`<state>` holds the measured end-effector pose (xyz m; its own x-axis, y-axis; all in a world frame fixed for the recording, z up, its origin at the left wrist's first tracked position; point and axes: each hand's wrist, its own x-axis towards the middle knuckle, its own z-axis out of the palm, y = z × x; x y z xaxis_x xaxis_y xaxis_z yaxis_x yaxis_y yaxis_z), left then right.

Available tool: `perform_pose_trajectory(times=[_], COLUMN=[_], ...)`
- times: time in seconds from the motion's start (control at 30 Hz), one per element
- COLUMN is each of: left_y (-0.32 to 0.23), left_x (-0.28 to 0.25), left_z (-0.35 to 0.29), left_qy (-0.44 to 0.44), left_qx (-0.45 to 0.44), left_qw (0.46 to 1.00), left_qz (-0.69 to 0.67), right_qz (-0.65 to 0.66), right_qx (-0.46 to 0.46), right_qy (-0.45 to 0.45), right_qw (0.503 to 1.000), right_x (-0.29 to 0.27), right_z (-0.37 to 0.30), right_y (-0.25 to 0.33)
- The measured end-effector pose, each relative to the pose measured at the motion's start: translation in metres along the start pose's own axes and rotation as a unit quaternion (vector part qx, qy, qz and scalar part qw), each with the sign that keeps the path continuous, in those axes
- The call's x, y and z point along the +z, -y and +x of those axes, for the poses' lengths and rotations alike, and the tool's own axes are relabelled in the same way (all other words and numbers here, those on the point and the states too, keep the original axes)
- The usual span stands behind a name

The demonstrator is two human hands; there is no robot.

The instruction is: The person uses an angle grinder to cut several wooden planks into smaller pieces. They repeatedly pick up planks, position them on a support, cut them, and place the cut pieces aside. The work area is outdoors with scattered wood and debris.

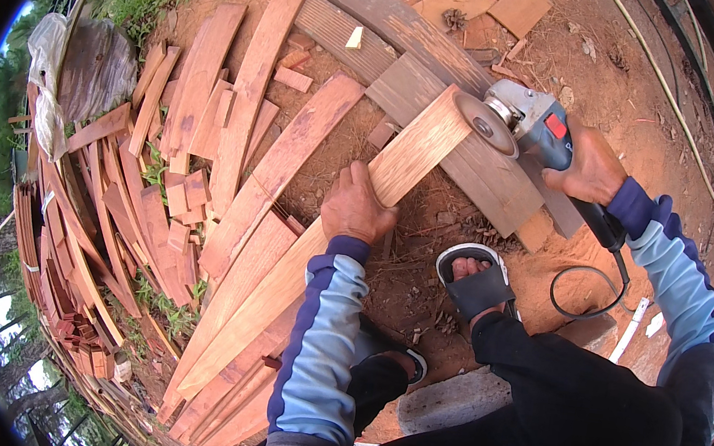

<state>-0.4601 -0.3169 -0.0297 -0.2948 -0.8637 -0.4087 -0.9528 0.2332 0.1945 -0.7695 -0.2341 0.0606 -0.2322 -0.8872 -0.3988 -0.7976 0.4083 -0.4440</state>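
Head view: left hand (357,207) clamps down over the light wooden plank (319,249), fingers curled across its upper face a bit below the plank's far end. Right hand (590,168) is wrapped tight round the body of the angle grinder (534,124), grey head with blue casing and a red switch patch, black rear handle running back under the wrist.

Key geometry: plank's long axis runs diagonally, near end low-left by the left knee, far end up-right. Grinder disc (485,123) sits right at that far end corner, touching or just off it; can't tell which. So the work end lies ahead and to the right of the left hand, ahead and left of the right hand. Right hand is the nearer one to the contact point via the tool; left hand pins the plank just behind it.

Far end rests on dark grey boards (443,83) laid crosswise underneath. Black power cord (582,293) loops off the handle down onto red dirt ground (646,80). Sandalled foot (476,276) is planted just right of the plank, below the grinder. Heap of reddish offcut planks (197,161) fans out to the left, well apart from the disc. Pale hose (693,129) curves across the dirt, far right.
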Motion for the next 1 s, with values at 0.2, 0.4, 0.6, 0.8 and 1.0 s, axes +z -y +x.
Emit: perform_pose_trajectory(times=[0.2, 0.4, 0.6, 0.8, 1.0], left_y=[0.002, 0.001, 0.0, 0.003, 0.006], left_x=[0.001, 0.001, 0.002, 0.004, 0.002], left_z=[0.0, 0.0, 0.0, 0.001, 0.0], left_qy=[-0.001, 0.002, 0.0, -0.013, -0.004], left_qx=[0.006, -0.003, 0.005, 0.006, 0.01], left_qw=[1.0, 1.0, 1.0, 1.0, 1.0], left_qz=[-0.006, -0.002, -0.005, -0.006, -0.028], right_qz=[0.002, -0.006, 0.002, -0.02, -0.008], right_qx=[-0.006, -0.007, -0.018, -0.008, -0.009], right_qy=[-0.003, -0.011, -0.014, -0.01, -0.01], right_qw=[1.0, 1.0, 1.0, 1.0, 1.0], right_x=[0.0, -0.001, 0.002, 0.002, 0.0], right_z=[0.0, 0.002, 0.003, 0.002, 0.004], right_y=[0.001, 0.006, -0.004, -0.004, 0.002])
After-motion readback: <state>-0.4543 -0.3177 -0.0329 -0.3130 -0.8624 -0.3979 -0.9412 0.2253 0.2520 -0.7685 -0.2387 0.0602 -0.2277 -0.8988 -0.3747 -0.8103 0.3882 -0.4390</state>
